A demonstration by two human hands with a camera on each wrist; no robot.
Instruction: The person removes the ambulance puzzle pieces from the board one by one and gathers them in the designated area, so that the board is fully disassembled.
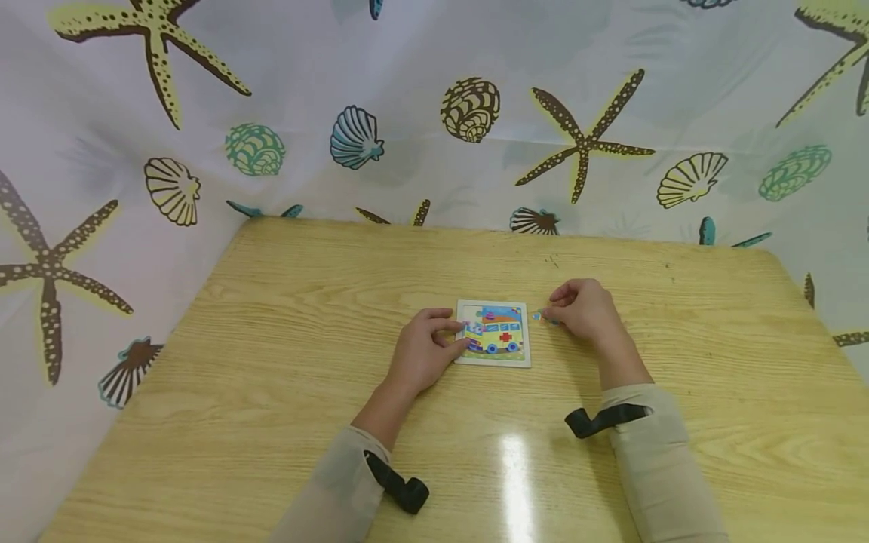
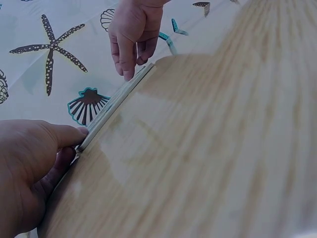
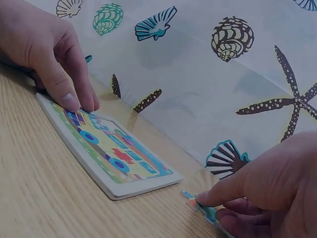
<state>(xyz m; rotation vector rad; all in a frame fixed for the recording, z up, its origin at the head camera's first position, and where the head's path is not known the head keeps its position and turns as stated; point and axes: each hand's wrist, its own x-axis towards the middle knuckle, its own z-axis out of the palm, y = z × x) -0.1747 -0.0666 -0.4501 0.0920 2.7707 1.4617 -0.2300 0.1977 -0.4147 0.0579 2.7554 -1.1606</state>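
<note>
A small jigsaw puzzle (image 1: 502,363) in a white frame lies flat on the table, its picture a yellow ambulance (image 3: 116,151) with a red cross. The upper left of the picture shows a pale patch. My left hand (image 1: 426,348) holds the puzzle's left edge, thumb and fingertips reaching over the frame. Just right of the frame, my right hand (image 1: 585,311) pinches a small colourful puzzle piece (image 3: 210,214) low over the wood. Another bit of puzzle piece (image 3: 187,195) with blue and orange shows beside its fingertip. The right fingers partly hide these pieces.
The wood-grain table (image 1: 285,362) spreads around both hands. A white cloth (image 1: 407,68) printed with starfish and shells rises along its back and sides. Black straps (image 1: 397,483) circle both light sleeves. Light glares on the tabletop in front of the puzzle.
</note>
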